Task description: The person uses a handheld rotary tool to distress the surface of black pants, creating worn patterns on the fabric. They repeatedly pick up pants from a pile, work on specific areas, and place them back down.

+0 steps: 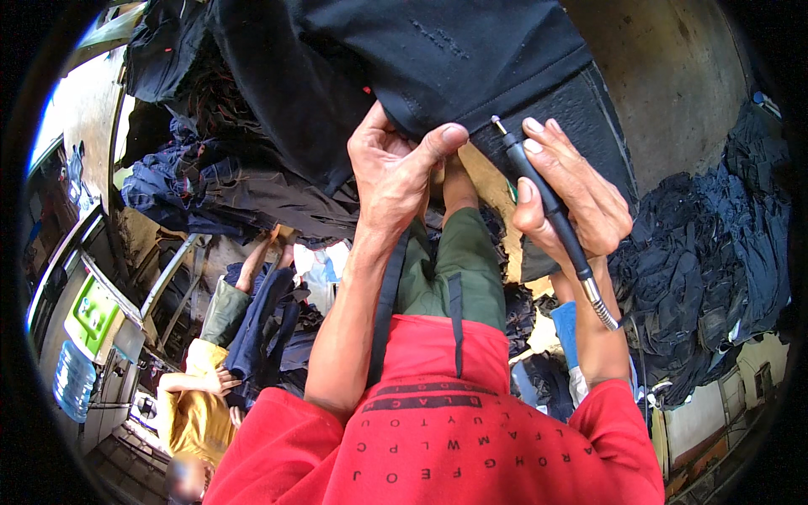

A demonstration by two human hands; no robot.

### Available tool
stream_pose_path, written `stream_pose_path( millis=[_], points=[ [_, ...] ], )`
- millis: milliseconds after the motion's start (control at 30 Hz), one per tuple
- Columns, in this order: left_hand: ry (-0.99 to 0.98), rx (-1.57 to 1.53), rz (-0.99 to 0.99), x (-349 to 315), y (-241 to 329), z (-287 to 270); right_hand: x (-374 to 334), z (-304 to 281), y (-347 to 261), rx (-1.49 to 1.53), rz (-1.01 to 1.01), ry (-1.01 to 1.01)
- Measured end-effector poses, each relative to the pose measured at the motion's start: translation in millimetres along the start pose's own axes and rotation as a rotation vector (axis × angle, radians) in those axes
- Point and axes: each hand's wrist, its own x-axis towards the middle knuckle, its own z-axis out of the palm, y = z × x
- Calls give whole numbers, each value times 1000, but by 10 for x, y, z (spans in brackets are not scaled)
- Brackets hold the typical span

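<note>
A black denim garment (471, 50) with small roughened, scuffed patches and a stitched seam spreads across the top of the view. My left hand (389, 172) grips its near edge, the thumb stretched out along it and the fingers curled underneath, partly hidden. In my right hand (585, 198) is a pen-shaped rotary tool handpiece (551, 202), black, with a thin metal tip at the upper end and a metal spring collar at the lower end. The tip points up-left, close to the garment's near edge; whether it touches cannot be told.
Dark jeans lie piled at the left (194, 181) and in a large heap (699, 252) at the right. A person in a yellow shirt (198, 404) sits lower left, near a green plastic tray (93, 310) and a clear blue water jug (74, 383).
</note>
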Motion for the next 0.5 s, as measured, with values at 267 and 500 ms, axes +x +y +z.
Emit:
stream_pose_path(
  millis=[267,500],
  points=[
    [2,-15,-13,5,13,-10,-7,15,5,-22,21,43],
    [-3,16,-18,15,-65,-47,-35,7,32,-42,26,62]
  ],
)
